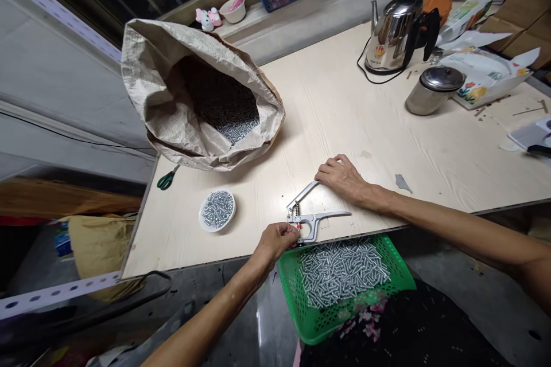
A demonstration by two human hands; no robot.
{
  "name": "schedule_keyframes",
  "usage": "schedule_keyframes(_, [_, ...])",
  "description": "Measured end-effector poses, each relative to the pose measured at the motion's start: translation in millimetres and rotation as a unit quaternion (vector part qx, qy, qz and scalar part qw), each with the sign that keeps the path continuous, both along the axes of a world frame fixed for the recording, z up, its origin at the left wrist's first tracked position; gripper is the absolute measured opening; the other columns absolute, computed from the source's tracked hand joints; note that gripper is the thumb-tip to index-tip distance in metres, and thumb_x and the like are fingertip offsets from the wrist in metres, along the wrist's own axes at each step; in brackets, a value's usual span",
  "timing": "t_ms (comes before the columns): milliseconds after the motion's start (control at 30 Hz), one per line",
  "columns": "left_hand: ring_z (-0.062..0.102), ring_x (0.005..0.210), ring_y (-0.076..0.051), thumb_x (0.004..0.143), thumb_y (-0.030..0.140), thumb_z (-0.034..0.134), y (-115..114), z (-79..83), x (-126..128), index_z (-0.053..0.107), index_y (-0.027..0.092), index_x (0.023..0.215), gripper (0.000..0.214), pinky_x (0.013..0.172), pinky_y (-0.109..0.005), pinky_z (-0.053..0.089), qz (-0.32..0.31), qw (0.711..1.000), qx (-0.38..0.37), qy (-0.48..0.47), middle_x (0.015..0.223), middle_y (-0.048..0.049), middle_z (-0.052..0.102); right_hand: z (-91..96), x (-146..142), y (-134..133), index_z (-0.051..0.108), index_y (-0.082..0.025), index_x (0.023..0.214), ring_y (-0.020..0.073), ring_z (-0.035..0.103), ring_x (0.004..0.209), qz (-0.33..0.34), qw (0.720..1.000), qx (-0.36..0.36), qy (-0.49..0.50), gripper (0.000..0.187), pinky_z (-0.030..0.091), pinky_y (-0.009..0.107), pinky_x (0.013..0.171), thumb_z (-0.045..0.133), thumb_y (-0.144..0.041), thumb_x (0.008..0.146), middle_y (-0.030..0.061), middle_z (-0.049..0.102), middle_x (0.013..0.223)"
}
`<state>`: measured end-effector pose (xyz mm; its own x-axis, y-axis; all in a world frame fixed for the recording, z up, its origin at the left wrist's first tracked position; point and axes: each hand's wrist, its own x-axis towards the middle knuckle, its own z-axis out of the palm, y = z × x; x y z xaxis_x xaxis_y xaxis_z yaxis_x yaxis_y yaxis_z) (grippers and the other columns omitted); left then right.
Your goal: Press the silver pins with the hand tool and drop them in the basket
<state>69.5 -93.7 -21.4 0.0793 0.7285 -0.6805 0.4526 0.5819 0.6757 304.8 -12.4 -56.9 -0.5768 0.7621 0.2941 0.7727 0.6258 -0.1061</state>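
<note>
A grey metal hand press plier point(316, 222) with a spring and a small red part lies at the table's front edge, its upper handle raised. My right hand point(340, 178) is closed on the end of that raised handle. At the jaw end, the fingers of my left hand point(279, 238) are pinched together beside the red part; what they hold is too small to make out. Just below the table edge, a green plastic basket point(294, 315) holds many small silver screw-like pieces point(344, 269). Left of the plier stands a white bowl point(201, 222) filled with similar, smaller pieces point(218, 209).
A large open woven sack point(150, 86) of small metal pieces stands at the back left. Green-handled scissors point(167, 179) lie near the left edge. A steel kettle point(394, 34), a lidded metal canister point(433, 92) and packets point(486, 77) occupy the back right. A grey scrap point(403, 183) lies nearby.
</note>
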Motion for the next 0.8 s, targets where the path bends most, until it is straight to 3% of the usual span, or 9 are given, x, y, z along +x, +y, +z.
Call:
schedule_keyframes(600, [0.045, 0.048, -0.009, 0.063, 0.031, 0.067, 8, 13.1, 6, 0.059, 0.015, 0.060, 0.018, 0.053, -0.023, 0.034, -0.021, 0.998, -0.058, 0.033, 0.049, 0.0041, 0.054, -0.8, -3, 7, 0.064, -0.021, 0.087, 0.0182, 0.044, 0.083, 0.003, 0.999, -0.028, -0.015, 0.024, 0.021, 0.035, 0.076, 0.042, -0.018, 0.096, 0.0020, 0.065, 0.087])
schedule_keyframes(800, [0.046, 0.049, -0.009, 0.062, 0.032, 0.069, 6, 8.4, 5, 0.059, 0.015, 0.060, 0.020, 0.053, -0.023, 0.033, -0.014, 0.998, -0.051, 0.035, 0.050, 0.0035, 0.054, 3.2, 1, 3, 0.064, -0.021, 0.089, 0.0184, 0.045, 0.084, 0.016, 0.999, -0.032, -0.021, 0.027, 0.023, 0.035, 0.077, 0.039, -0.017, 0.097, 0.0024, 0.064, 0.086])
